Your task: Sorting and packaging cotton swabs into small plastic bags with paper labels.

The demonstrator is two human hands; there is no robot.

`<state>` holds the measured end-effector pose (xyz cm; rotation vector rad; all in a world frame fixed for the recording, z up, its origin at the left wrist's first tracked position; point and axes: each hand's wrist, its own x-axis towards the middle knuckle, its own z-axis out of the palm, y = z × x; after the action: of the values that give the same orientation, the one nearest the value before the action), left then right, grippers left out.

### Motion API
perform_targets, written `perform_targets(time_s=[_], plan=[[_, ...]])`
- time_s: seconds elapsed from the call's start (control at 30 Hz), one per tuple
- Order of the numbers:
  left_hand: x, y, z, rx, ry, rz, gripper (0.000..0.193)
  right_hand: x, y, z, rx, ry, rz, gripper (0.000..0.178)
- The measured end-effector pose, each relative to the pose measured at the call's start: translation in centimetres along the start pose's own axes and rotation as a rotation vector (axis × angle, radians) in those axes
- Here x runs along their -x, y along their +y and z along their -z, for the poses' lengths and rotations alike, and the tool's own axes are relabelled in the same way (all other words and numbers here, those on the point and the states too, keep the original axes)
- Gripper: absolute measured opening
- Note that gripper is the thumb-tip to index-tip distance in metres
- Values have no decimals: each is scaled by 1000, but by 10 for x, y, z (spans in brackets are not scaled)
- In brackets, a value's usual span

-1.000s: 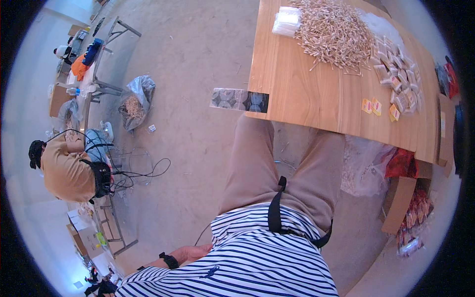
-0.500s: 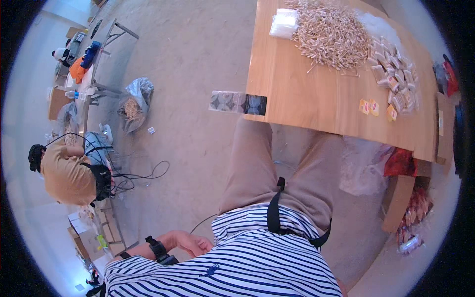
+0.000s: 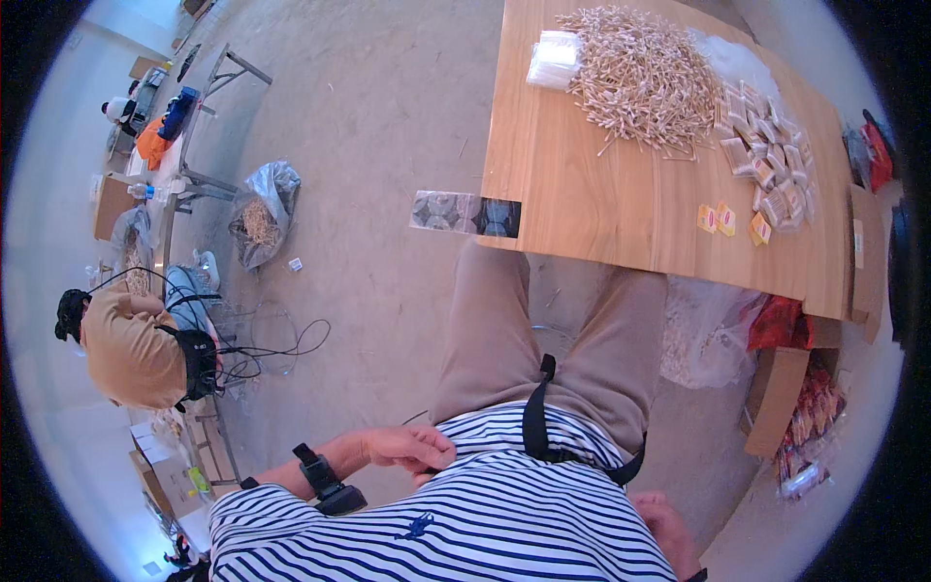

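My left hand (image 3: 412,448) rests at the left side of my waist, against the striped shirt (image 3: 524,514). Its fingers are curled in, with a small dark bit beneath them; what they grip cannot be made out. A black wrist strap with a small device (image 3: 330,485) sits on that forearm. Low on the other side, my right hand (image 3: 664,524) is at my right hip, fingers bent and partly hidden by the shirt. Ahead stands a wooden table (image 3: 582,204) with a large heap of cotton swabs (image 3: 645,78), clear plastic bags (image 3: 555,60), several packed swab packs (image 3: 776,155) and yellow cards (image 3: 718,219).
A patterned strip (image 3: 465,212) overhangs the table's left corner. Below the right side are a plastic bag (image 3: 708,335) and a cardboard box (image 3: 776,403). Leftward, a person (image 3: 136,344) sits by cables (image 3: 281,349); a bag of swabs (image 3: 264,218) lies on the floor.
My left hand has moved up and to the right, onto the waist. My right hand has come into view at the right hip. The view has shifted slightly.
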<state>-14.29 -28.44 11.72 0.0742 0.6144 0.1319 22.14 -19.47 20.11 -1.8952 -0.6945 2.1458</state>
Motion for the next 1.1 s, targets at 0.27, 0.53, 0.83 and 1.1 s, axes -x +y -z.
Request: perform_targets(time_s=[0.27, 0.53, 0.83, 1.1], plan=[[-28, 50, -28, -112, 73, -69, 21, 11, 44, 36, -245, -190, -53, 6], [-61, 93, -59, -170, 28, -186, 22, -3, 19, 17, -304, -185, -160, 15], [-49, 102, -89, -467, -70, -147, 31, 47, -8, 9, -79, -65, -174, 14], [15, 46, -43, -252, 49, 26, 25, 35, 1, 12, 362, -22, -2, 28]])
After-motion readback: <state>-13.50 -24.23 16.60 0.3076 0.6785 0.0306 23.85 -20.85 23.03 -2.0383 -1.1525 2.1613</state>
